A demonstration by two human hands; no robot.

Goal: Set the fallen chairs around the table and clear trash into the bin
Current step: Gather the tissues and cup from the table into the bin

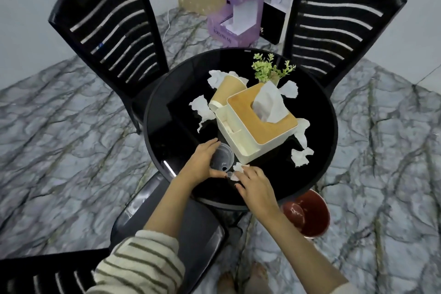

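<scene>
Nearest you, a black chair (pixel 167 229) stands upright with its seat tucked toward the round black bench (pixel 310 174), and your striped sleeve (pixel 140 262) crosses above it. Your left hand (pixel 202 164) rests at the near edge of the bench, its grip curved around a clear plastic lid (pixel 224 159), thumb at the near rim and fingers along the far side. Your right hand (pixel 255 186) lies just beside it, fingertips touching a small crumpled tissue scrap (pixel 238 167); whether that grip has closed on the scrap you cannot tell. On the floor to the right, beside the bench, sits a red bin (pixel 307 215) with something pale inside. Further in, a white tissue box (pixel 255 124) with a wooden lid holds the middle of the bench, and crumpled tissues (pixel 301 156) lie scattered around it. A brown paper cup (pixel 226 90) lies tipped on its side against the box's far left corner, and a small green plant (pixel 269 68) stands behind. Beyond the bench, two more black chairs stand upright, one at far left (pixel 112 31), one at far right (pixel 338 21).
</scene>
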